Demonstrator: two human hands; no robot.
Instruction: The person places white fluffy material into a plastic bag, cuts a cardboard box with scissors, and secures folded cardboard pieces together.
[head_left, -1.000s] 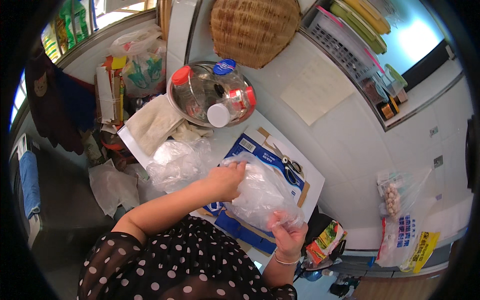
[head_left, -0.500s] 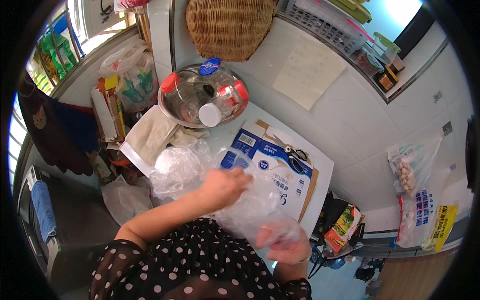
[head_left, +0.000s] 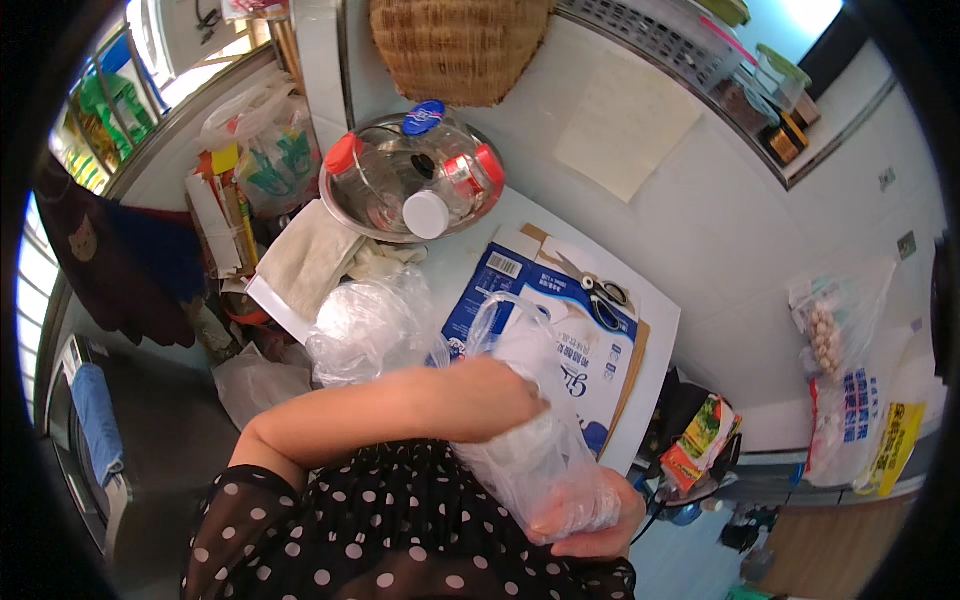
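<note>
A clear thin plastic bag (head_left: pixel 530 460) stretches between my two hands, close to my body at the table's front edge. My left hand (head_left: pixel 495 398) is closed on the bag's upper part, and a loop of film stands up beyond it. My right hand (head_left: pixel 600 515) grips the bag's lower end, with film over its fingers. Left of them lies a crumpled heap of clear plastic bags (head_left: pixel 370 325). Under and beyond the held bag rests a flattened blue and white carton (head_left: pixel 575 335), with black-handled scissors (head_left: pixel 603 300) on top.
At the back of the white table (head_left: pixel 650 340), a metal basin (head_left: pixel 335 205) holds several clear jars with coloured lids. A beige cloth (head_left: pixel 310 260) lies beside it. A woven basket (head_left: pixel 455 50) hangs on the wall. Filled plastic bags (head_left: pixel 840 350) hang at the right.
My left hand has moved right and down, nearer my right hand. My right hand has shifted slightly right and down, still with the bag. The whole view has shifted a little.
</note>
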